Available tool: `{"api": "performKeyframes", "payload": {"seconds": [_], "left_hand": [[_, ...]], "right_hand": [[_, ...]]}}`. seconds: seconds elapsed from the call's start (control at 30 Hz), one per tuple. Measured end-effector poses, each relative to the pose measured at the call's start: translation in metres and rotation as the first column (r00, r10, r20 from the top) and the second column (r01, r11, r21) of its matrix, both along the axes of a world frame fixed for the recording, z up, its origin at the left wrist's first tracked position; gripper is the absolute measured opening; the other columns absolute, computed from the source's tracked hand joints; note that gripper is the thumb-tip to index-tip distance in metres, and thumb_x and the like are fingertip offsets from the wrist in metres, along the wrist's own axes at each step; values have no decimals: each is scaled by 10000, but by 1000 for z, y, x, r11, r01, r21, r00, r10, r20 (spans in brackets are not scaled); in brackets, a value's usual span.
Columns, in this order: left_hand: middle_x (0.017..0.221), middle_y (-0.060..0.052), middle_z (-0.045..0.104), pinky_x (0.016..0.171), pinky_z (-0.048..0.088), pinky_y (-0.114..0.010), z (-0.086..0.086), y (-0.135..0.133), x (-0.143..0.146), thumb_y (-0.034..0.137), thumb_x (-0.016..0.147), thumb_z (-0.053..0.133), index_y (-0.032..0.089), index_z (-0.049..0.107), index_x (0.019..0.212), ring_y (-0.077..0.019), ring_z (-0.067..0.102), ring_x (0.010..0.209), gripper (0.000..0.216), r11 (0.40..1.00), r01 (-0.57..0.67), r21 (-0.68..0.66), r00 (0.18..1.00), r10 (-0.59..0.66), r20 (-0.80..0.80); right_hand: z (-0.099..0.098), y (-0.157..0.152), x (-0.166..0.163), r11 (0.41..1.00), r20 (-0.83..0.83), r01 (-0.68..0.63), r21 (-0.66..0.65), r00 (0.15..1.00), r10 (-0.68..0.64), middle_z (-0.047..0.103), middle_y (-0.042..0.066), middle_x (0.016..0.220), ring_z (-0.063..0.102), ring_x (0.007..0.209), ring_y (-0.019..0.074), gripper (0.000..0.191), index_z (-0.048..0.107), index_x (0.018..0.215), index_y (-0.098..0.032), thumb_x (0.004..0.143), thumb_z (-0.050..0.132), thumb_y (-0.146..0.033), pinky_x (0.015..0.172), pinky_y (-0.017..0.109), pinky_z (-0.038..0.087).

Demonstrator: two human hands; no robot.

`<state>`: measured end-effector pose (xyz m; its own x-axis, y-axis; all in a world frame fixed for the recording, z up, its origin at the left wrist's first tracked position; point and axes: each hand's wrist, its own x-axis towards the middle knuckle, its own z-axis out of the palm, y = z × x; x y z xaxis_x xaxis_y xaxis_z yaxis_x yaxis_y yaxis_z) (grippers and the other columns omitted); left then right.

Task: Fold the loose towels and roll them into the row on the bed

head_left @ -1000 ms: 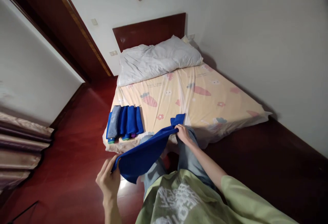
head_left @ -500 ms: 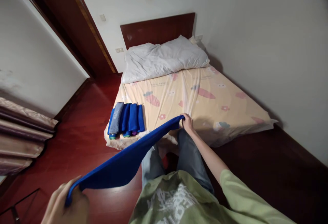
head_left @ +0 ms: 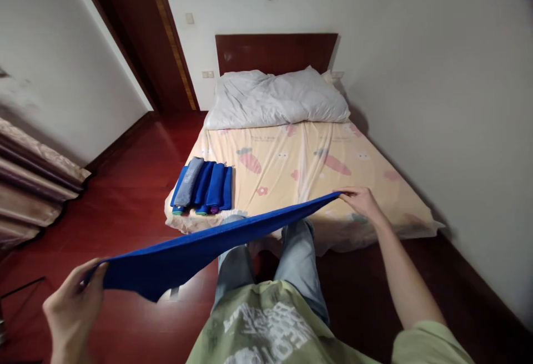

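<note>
A blue towel [head_left: 216, 244] is stretched in the air between my two hands, its top edge taut and its lower part hanging loose. My left hand [head_left: 77, 294], at the lower left over the floor, pinches one end of it. The other end is gripped by the fingertips of my right hand [head_left: 361, 203], above the foot of the bed. Rolled or folded blue towels [head_left: 214, 185] lie side by side on the bed's near left corner. A grey towel [head_left: 189, 182] rests on top at the left of that group.
The bed [head_left: 275, 158] has a cream sheet with carrot prints. A white quilt [head_left: 275, 97] lies bunched by the dark wooden headboard [head_left: 277, 52]. Striped curtains [head_left: 33, 181] hang at the left, and a dark thin-framed object [head_left: 23, 289] stands on the red floor [head_left: 125, 186].
My hands have moved farther apart, the right one to the right and the left one up and left, pulling the blue towel straighter. The camera view has levelled.
</note>
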<state>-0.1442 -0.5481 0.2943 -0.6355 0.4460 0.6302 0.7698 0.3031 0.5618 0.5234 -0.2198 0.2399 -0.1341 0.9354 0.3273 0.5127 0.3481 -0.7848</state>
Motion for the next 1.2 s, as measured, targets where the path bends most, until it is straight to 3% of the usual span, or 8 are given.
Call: {"api": "performKeyframes", "payload": {"seconds": [0.1, 0.27, 0.4, 0.5, 0.63, 0.87, 1.03, 1.2], "left_hand": [[577, 155, 642, 519, 417, -151, 5, 29, -10, 772, 694, 666, 290, 755, 787, -14, 494, 464, 499, 972, 214, -101, 976, -216, -4], [619, 117, 694, 559, 457, -173, 37, 116, -17, 809, 613, 655, 195, 798, 817, -10, 559, 512, 662, 903, 408, -135, 911, -413, -10], [442, 82, 532, 561, 415, -184, 69, 188, -9, 720, 751, 561, 29, 764, 973, 29, 466, 412, 754, 801, 574, -170, 819, -561, 119], [491, 50, 566, 587, 412, -198, 86, 226, 6, 663, 839, 458, -50, 701, 1096, 33, 481, 426, 796, 779, 625, -53, 778, -615, 132], [584, -2, 648, 602, 444, -212, 94, 256, 24, 608, 846, 525, -116, 647, 1139, -6, 568, 475, 791, 737, 676, 10, 723, -666, 184], [762, -92, 751, 757, 559, -365, 104, 270, 56, 552, 886, 607, -127, 626, 1138, -165, 737, 755, 724, 540, 842, -4, 496, -772, 397], [947, -154, 786, 964, 595, -415, 112, 284, 73, 685, 645, 819, 77, 751, 1084, -288, 763, 926, 753, 489, 871, -47, 407, -667, 624], [935, -157, 785, 986, 583, -480, 107, 312, 80, 692, 572, 857, 83, 745, 1047, -311, 768, 881, 780, 442, 890, -111, 382, -592, 709]], "right_hand": [[35, -3, 36, 988, -5, 13, -157, 1000, -14, 654, 74, 539, 556, 458, 146, 362, 810, 848, -133, 754, 786, -482, 453, 285, 443], [85, 1, 67, 963, -106, 90, -252, 987, -120, 711, 172, 625, 663, 522, 169, 428, 800, 932, -47, 733, 814, -425, 585, 367, 538], [119, 4, 76, 965, -185, 237, -109, 949, -254, 737, 235, 731, 718, 583, 172, 485, 760, 1000, 18, 721, 798, -377, 687, 401, 572], [141, -5, 78, 956, -191, 290, -33, 937, -291, 744, 285, 824, 742, 623, 177, 461, 746, 977, 40, 718, 790, -338, 732, 398, 587], [163, -25, 83, 943, -140, 333, -15, 933, -332, 742, 316, 908, 769, 713, 177, 464, 717, 1027, 77, 774, 739, -312, 788, 364, 585], [164, -36, 120, 934, -151, 357, -32, 922, -357, 753, 239, 827, 755, 670, 175, 423, 719, 1004, 36, 787, 766, -324, 812, 396, 602], [154, -30, 148, 935, -165, 345, -84, 920, -354, 747, 116, 730, 748, 656, 212, 247, 727, 907, -124, 797, 839, -315, 781, 386, 628], [145, -26, 160, 912, -126, 403, -80, 903, -410, 727, 110, 712, 732, 644, 209, 190, 705, 867, -159, 845, 797, -324, 792, 396, 614]]}}
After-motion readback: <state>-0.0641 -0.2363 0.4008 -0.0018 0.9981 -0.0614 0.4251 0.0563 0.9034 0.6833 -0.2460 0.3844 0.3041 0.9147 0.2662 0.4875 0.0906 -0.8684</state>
